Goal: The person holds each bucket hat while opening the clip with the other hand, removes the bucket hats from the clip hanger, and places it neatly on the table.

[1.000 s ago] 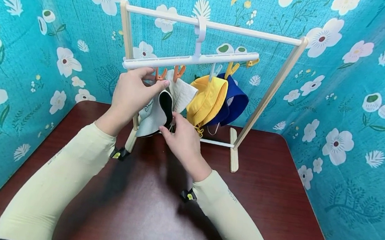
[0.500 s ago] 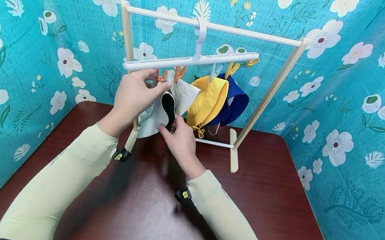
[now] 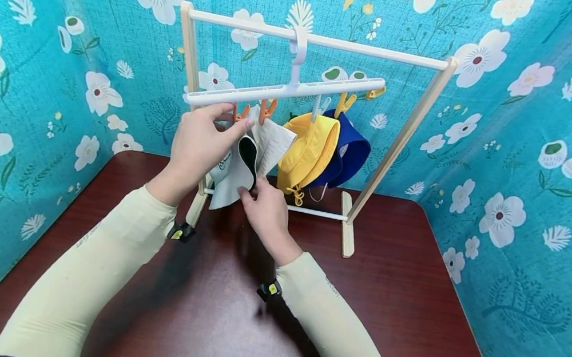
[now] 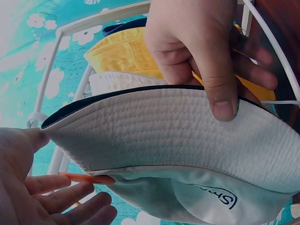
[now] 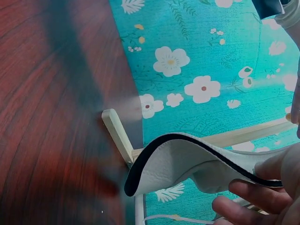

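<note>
A white bucket hat (image 3: 234, 179) with dark lining and black lettering hangs from an orange clip (image 3: 241, 113) at the left of the white hanger (image 3: 284, 90). My left hand (image 3: 199, 138) is at the hat's top, its thumb touching the brim edge. In the left wrist view its fingers lie loosely extended beside the orange clip (image 4: 86, 178). My right hand (image 3: 270, 208) pinches the hat's brim, thumb on the outer face and fingers on the lining side. The right wrist view shows the brim (image 5: 187, 159) curving away from my right fingers (image 5: 258, 194).
Behind it on the hanger are an off-white hat (image 3: 275, 143), a yellow bucket hat (image 3: 309, 152) and a navy hat (image 3: 352, 157). A yellow clip (image 3: 375, 92) sits at the hanger's right end. The wooden rack (image 3: 397, 146) stands on a dark red table (image 3: 382, 303) before floral cloth.
My right hand has moved slightly down, drawing the brim with it, and the lettering shows again. My left hand has shifted slightly right since the first frame and stays by the clip.
</note>
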Available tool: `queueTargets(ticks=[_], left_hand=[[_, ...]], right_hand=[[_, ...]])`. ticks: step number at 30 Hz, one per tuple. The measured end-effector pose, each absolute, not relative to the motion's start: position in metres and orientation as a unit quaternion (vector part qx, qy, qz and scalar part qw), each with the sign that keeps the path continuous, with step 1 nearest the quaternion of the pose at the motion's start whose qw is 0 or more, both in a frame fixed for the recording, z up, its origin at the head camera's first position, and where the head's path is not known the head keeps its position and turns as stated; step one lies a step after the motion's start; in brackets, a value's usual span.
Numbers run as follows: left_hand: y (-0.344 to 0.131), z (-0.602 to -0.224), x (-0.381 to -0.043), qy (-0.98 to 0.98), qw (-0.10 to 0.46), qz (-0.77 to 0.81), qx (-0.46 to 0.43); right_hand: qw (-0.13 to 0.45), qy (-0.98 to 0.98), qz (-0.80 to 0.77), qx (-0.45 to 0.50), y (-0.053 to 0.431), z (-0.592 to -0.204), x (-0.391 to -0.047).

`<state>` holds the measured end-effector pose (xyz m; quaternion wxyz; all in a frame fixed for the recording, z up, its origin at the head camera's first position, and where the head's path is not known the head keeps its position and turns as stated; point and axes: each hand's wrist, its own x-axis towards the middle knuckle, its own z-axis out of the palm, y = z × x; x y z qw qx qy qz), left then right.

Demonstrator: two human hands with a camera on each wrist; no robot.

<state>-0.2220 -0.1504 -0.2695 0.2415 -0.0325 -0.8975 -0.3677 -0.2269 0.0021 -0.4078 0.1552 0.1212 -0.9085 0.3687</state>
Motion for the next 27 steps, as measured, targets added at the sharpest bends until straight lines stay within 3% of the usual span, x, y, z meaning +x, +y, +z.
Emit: queueTargets(ticks=[9,16,27], left_hand=[[-0.151,-0.269,-0.226,-0.888,0.252,-0.383,-0.025],[-0.151,-0.261,-0.224,-0.901,0.214,-0.375,-0.023],[-0.150,-0.254,-0.222,-0.892,0.216,-0.396,0.008]], right_hand=[[0.220,-0.912,0.313,0.152,0.004,-0.408,-0.222],[0.272,-0.914,0.238,0.185,0.006,-0.406,-0.216],[0.280,-0.914,0.214,0.202,0.010,-0.404,-0.213]])
